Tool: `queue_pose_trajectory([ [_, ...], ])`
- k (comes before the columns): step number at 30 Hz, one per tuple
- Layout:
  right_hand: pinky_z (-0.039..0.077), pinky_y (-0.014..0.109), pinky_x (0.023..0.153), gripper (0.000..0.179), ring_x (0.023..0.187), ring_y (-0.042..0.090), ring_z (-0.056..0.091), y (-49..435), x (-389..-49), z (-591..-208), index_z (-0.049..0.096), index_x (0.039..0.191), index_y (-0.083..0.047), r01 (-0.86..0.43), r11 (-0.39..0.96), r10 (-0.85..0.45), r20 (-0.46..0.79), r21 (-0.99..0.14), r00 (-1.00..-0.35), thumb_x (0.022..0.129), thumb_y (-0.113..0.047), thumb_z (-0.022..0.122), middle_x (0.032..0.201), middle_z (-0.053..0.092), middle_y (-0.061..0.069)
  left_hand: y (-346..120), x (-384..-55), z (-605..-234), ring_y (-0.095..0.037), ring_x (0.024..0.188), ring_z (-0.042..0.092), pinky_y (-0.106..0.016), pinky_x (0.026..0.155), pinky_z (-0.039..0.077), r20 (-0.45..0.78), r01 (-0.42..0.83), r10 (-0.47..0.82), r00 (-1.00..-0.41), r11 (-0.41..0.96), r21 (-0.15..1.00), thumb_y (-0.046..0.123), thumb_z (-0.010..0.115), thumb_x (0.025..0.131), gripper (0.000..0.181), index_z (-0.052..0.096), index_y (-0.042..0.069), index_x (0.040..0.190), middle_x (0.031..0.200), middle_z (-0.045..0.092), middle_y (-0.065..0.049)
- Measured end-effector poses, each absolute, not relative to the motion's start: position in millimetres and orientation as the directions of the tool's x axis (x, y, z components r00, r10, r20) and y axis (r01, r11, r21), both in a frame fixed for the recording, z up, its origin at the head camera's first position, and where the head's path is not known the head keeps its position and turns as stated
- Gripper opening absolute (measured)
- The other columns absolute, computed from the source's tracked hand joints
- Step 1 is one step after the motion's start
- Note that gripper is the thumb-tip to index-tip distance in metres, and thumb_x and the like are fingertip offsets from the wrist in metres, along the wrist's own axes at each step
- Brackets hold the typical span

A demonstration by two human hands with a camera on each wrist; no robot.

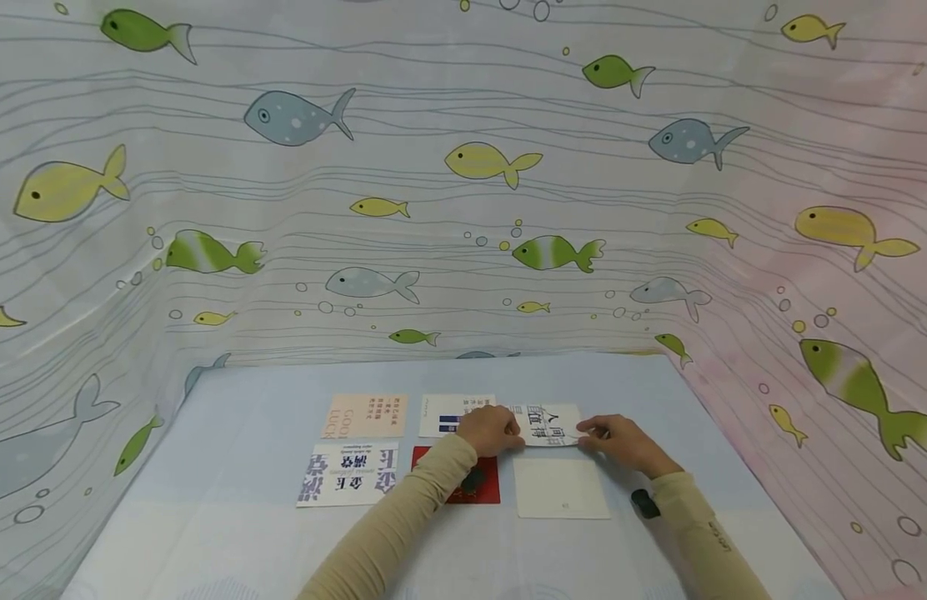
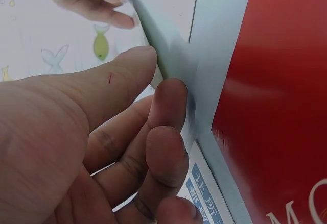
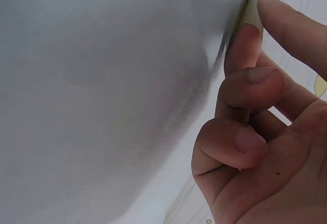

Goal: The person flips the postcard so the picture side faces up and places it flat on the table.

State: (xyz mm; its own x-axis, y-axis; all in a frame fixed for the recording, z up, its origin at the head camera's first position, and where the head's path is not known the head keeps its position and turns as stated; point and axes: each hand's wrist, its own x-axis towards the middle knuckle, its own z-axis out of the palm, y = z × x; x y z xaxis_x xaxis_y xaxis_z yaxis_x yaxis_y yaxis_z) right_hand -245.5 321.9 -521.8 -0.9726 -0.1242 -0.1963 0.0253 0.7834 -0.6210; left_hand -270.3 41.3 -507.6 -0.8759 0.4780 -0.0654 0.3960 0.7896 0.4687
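A white card (image 1: pixel 549 423) with dark blue Chinese lettering lies between my two hands at the back right of the table. My left hand (image 1: pixel 489 429) pinches its left edge between thumb and forefinger, as the left wrist view shows. At the opposite edge, my right hand (image 1: pixel 621 442) grips the card with thumb and forefinger, the other fingers curled in. Just in front is a blank cream card (image 1: pixel 561 489). A red card (image 1: pixel 489 483) sits partly hidden under my left forearm. Behind my left hand, another white card (image 1: pixel 437 417) is partly covered.
On the left lie a peach card (image 1: pixel 366 415) reading GOOD LUCK and a white card with purple and black characters (image 1: pixel 347 475). The cards rest in two rows on a pale blue table (image 1: pixel 231 467). Fish-patterned curtains (image 1: pixel 433 183) hang around the back and sides.
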Motion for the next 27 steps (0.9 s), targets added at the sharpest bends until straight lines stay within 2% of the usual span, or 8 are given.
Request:
queue_pose_trajectory([
  [14, 0.047, 0.034, 0.068, 0.035, 0.083, 0.020, 0.054, 317.4, -249.9, -516.4, 0.070, 0.123, -0.007, 0.007, 0.774, -0.130, -0.171, -0.633, -0.977, 0.093, -0.024, 0.075, 0.095, 0.062, 0.004, 43.7, -273.9, -503.5, -0.008, 0.067, 0.053, -0.025, 0.061, 0.043, -0.041, 0.392, 0.464, -0.885, 0.790, 0.471, 0.034, 0.078, 0.090, 0.017, 0.076, 0.018, 0.093, 0.081, 0.067, 0.009],
  [27, 0.046, 0.033, 0.069, 0.038, 0.082, 0.020, 0.054, 314.1, -257.9, -518.1, 0.068, 0.127, -0.005, 0.029, 0.780, -0.107, -0.179, -0.625, -0.978, 0.093, -0.021, 0.075, 0.095, 0.063, 0.006, 44.0, -283.2, -510.2, -0.006, 0.068, 0.055, -0.027, 0.063, 0.047, -0.016, 0.395, 0.455, -0.891, 0.791, 0.467, 0.034, 0.078, 0.090, 0.016, 0.077, 0.019, 0.095, 0.090, 0.072, 0.007],
])
